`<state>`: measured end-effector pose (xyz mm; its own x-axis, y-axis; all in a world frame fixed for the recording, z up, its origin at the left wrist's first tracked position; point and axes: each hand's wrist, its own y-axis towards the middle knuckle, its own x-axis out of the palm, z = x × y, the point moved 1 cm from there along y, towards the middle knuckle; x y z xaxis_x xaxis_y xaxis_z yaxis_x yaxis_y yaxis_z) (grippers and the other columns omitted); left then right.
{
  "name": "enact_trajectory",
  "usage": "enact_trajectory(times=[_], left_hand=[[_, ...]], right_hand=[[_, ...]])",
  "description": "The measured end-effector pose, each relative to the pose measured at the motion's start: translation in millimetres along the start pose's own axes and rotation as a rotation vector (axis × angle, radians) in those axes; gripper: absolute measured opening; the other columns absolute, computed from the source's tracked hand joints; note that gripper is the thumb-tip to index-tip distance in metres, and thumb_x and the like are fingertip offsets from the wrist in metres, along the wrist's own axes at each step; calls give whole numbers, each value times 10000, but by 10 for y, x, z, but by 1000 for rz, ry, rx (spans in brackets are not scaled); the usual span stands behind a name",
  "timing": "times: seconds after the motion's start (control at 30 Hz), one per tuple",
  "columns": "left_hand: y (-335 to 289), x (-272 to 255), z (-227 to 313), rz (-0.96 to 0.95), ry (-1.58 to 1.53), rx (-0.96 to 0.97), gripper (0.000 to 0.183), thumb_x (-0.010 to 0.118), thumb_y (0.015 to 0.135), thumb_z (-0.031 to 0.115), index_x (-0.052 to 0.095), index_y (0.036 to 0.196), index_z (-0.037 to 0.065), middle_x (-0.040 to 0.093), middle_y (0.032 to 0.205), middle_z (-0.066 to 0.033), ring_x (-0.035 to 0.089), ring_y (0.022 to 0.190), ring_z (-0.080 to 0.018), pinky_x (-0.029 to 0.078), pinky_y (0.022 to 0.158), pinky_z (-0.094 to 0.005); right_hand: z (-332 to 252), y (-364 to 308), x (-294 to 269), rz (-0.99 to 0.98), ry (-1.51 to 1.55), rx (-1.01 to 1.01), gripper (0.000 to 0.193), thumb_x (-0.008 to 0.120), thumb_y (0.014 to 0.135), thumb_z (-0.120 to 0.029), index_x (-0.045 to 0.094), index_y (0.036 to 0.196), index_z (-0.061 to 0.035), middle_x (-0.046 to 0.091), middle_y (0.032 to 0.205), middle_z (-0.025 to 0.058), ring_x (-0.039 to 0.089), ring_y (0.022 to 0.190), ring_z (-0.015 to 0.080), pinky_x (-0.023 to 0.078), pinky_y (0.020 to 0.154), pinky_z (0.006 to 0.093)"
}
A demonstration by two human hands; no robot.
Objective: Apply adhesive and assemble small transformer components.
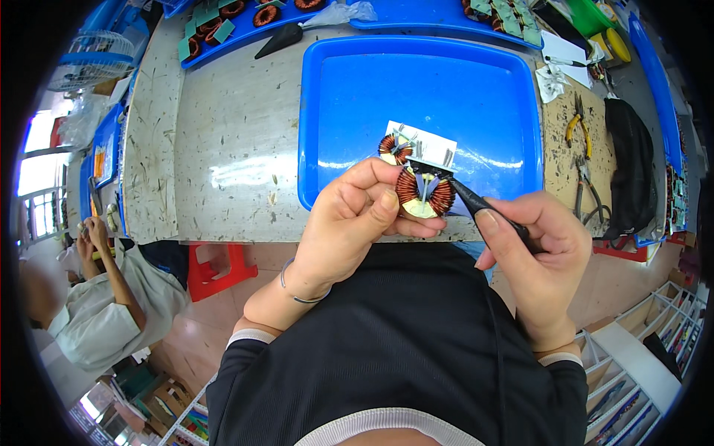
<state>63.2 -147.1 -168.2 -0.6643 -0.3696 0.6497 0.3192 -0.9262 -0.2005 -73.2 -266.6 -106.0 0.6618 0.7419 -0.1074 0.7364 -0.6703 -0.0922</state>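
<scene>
My left hand (353, 204) is closed on a copper-wound toroidal coil (425, 195), pinching it between thumb and fingers above the near edge of the blue tray. A smaller copper-wound coil (395, 149) and a white board (435, 147) sit right behind it, seemingly joined to it. Pale yellow material shows on both coils. In my right hand (539, 249) is a slim black tapered tool (476, 203), gripped like a pen. Its narrow end points up and left and meets the coil's right side; my fingers hide its rear part.
A large blue tray (420, 82) lies ahead on the worn workbench (238, 141). Trays of coils (268, 15) line the back, beside a black cone (280, 40). Yellow-handled pliers (578, 130), cutters (585, 186) and black cloth (628, 163) lie right. Another person (115, 297) sits at left.
</scene>
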Motion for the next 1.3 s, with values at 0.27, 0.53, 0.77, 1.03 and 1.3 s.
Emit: enact_trajectory(times=[0.27,0.53,0.77,1.03,1.3], left_hand=[[-1,42,39,-11,-50,-37,167,373,909,127,408,1004,-6,558,981,-193,601,860,-271,515,759,-343],[0,55,31,-25,-86,-37,194,384,908,147,418,1018,-9,570,963,-178,603,852,-247,513,748,-326],[6,74,29,-20,-79,-35,202,393,906,156,423,1021,-8,570,968,-170,603,847,-239,513,749,-321],[6,90,40,-14,-72,-37,186,388,908,157,421,1014,8,567,979,-166,603,850,-240,514,750,-322],[20,59,35,-39,-89,-80,185,382,910,174,408,1019,27,570,974,-161,604,848,-234,512,748,-323]], right_hand=[[10,-6,-2,2,63,4,84,605,759,25,570,829,56,580,684,63,546,531,68,422,443,166],[13,-16,-13,12,152,35,89,596,763,33,559,838,62,580,702,75,549,535,73,438,452,171],[4,-14,-1,8,165,29,91,593,767,31,554,843,60,584,711,76,543,529,70,436,451,170],[-11,-32,-19,11,186,66,93,592,764,37,552,845,59,586,718,79,542,528,69,430,448,171],[26,-9,-30,4,201,63,90,590,770,26,552,847,56,584,722,75,541,527,68,425,445,168]])
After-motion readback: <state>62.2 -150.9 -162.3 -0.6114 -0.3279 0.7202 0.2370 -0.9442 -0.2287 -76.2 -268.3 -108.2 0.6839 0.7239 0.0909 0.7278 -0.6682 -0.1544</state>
